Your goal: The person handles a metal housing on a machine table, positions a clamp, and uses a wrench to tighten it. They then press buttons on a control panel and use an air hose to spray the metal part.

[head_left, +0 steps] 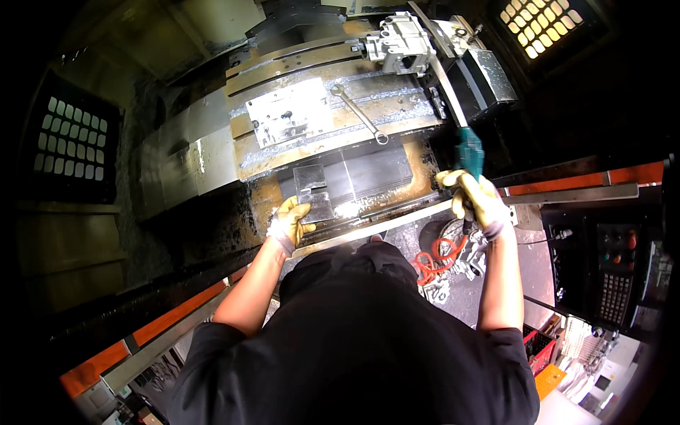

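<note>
My right hand (476, 200), in a yellowed work glove, is closed around the grip of a teal air blow gun (470, 150). Its long pale nozzle reaches away toward a light metal casting (402, 44) at the far side of the slotted machine table (340, 99). My left hand (291, 220), gloved too, grips the near edge of a flat grey notched plate (312, 193) held above the machine's front edge. On the table lie a combination wrench (360, 115), slanted, and a bright flat metal plate with holes (289, 113).
Metal chips cover parts of the table. A red coiled hose (445, 256) hangs below my right hand, with metal parts on the floor beside it. A control panel (615, 276) stands at the right. The machine's front rail (382, 228) runs before me; lit grilles (74, 138) flank the enclosure.
</note>
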Demonstrator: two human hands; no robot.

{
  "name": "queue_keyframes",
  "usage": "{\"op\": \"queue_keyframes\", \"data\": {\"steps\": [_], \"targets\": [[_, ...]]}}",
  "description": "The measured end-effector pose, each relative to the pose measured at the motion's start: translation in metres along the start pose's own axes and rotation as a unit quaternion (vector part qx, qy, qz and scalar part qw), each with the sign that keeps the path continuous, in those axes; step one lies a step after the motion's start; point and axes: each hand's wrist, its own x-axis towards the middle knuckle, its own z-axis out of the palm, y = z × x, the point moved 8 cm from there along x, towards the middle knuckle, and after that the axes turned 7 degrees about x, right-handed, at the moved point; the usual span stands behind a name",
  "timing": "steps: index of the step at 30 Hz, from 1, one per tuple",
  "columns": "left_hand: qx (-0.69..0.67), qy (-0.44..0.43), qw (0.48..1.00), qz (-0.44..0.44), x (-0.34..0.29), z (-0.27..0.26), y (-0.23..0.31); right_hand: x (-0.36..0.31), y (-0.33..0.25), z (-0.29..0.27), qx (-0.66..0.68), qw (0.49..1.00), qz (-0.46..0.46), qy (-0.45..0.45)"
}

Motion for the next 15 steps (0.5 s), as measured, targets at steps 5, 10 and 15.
{"op": "queue_keyframes", "data": {"steps": [5,10,15], "targets": [[-0.025,0.016,0.999,0.018,-0.003,-0.002,-0.011,0.010,0.069,0.000,-0.146,0.981,0.098,0.085],[-0.051,0.021,0.998,0.028,-0.014,-0.005,-0.012,0.042,0.042,0.020,-0.343,0.927,-0.027,0.147],[-0.035,0.038,0.998,0.040,-0.020,-0.002,-0.010,0.090,0.004,0.028,-0.358,0.922,-0.005,0.148]]}}
